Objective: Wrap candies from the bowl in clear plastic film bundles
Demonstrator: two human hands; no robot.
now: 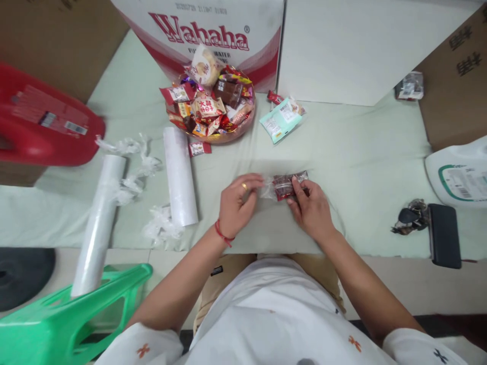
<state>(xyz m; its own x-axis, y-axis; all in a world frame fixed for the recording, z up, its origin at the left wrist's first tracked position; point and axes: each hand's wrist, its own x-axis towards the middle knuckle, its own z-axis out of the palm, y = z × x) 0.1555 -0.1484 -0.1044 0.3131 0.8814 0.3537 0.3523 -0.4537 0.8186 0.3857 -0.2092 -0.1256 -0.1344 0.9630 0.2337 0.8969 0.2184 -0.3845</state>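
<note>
A small dark red-brown snack packet (283, 186) lies on the cloth in front of me, with clear plastic wrap (268, 189) around it and sticking out at its left end. My right hand (314, 208) grips the packet's right side, thumb and fingers closed on it. At the loose end of the wrap is my left hand (239, 203), its fingers drawn together on the film; the fingertips are slightly blurred. Beyond the hands stands a round bowl (243, 126) heaped with wrapped sweets and snacks.
Two white film rolls (180, 177) and crumpled clear plastic (163, 224) lie left. A mint-green packet (281, 120) rests right of the bowl. Cartons (331, 50) line the back. A red jug (49, 119), white bottle (458, 172), keys (411, 215), black phone (444, 235) and green stool (45, 324) are around.
</note>
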